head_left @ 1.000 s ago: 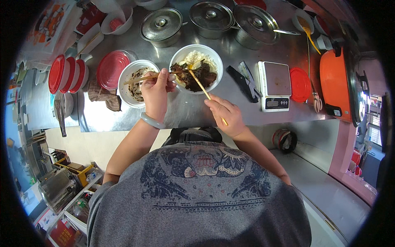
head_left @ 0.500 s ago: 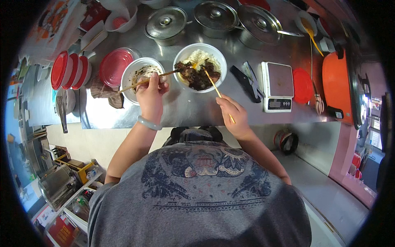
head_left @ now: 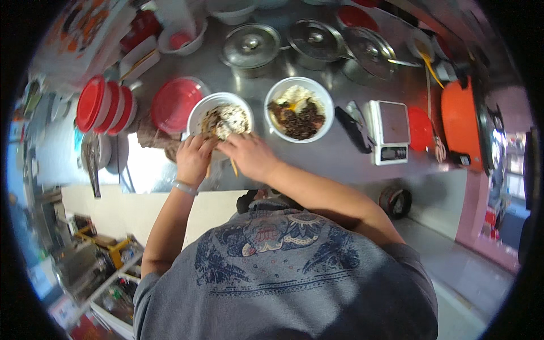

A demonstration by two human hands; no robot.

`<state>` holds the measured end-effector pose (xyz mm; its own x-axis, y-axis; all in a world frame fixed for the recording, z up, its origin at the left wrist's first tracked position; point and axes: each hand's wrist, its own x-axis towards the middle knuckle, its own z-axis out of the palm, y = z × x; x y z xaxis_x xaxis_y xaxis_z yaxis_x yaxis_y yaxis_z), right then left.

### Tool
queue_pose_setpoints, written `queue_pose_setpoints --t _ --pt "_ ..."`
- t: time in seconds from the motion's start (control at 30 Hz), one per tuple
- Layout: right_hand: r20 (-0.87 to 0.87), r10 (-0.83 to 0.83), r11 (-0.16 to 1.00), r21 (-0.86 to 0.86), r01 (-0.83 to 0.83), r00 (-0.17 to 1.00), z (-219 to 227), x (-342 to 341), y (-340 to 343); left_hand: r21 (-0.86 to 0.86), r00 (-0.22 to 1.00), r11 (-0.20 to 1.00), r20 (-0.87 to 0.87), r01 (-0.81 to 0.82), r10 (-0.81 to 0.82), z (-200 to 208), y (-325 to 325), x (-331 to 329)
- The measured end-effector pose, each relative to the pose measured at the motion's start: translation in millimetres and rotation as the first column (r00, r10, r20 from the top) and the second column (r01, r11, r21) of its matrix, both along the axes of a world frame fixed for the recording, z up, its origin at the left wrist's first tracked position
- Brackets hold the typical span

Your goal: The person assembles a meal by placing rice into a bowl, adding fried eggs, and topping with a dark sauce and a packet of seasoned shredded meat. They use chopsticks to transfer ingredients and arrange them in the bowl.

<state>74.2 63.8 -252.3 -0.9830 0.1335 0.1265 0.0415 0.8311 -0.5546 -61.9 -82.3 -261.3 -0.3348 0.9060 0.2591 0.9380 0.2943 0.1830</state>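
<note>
My left hand (head_left: 194, 156), with a pale bangle on its wrist, is closed at the near rim of the left white bowl (head_left: 247, 106). The tan end of what looks like a chopstick shows beside its fingers. My right hand (head_left: 250, 154) reaches across to the same rim, closed round a yellowish chopstick (head_left: 234, 168) that sticks out below it. The two hands' fingertips nearly meet, and they hide the chopsticks' other ends. White rice smeared with dark sauce (head_left: 232, 120) lies in this bowl. The right white bowl (head_left: 326, 126) holds rice, a runny yolk and dark chopped food (head_left: 303, 122).
Lidded steel pots (head_left: 251, 50) line the back. Red lids (head_left: 177, 105), a brown cloth (head_left: 152, 137) and stacked red-lidded tubs (head_left: 93, 105) lie left. Rightward are a black-handled tool (head_left: 355, 129), a scale (head_left: 391, 122), a red lid (head_left: 420, 129) and an orange cooker (head_left: 458, 119).
My right hand has left the right bowl and crossed to the left one. My left hand has drawn its chopstick back from the right bowl, down to the left bowl's near rim.
</note>
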Motion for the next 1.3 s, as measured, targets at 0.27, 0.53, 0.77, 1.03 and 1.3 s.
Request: queue_pose_setpoints --t 0.27,0.53,0.77,1.03,1.3 --pt "-0.199 -0.477 0.858 -0.319 0.403 0.856 33.8 174.7 36.6 0.093 0.984 0.992 0.163 -0.084 0.068 42.9 12.4 8.1" --pt "-0.097 -0.984 -0.173 0.722 0.67 -0.15 110.4 636.2 98.1 0.295 0.89 0.928 0.324 0.228 -0.322 95.2 78.8 168.3" --pt "0.053 -0.887 0.053 0.999 0.012 -0.458 185.0 903.0 73.9 0.258 0.432 0.849 0.77 0.461 -0.469 60.4 191.6 429.0" --pt "0.31 -0.847 0.269 0.951 0.155 -0.431 188.5 904.3 79.0 0.268 0.081 0.257 0.531 0.929 -0.843 122.7 274.6 588.6" --pt "0.331 -0.855 0.155 0.898 0.412 -0.399 182.0 828.3 -5.5 0.242 -0.26 -0.151 0.522 0.958 -0.812 133.0 300.7 678.7"
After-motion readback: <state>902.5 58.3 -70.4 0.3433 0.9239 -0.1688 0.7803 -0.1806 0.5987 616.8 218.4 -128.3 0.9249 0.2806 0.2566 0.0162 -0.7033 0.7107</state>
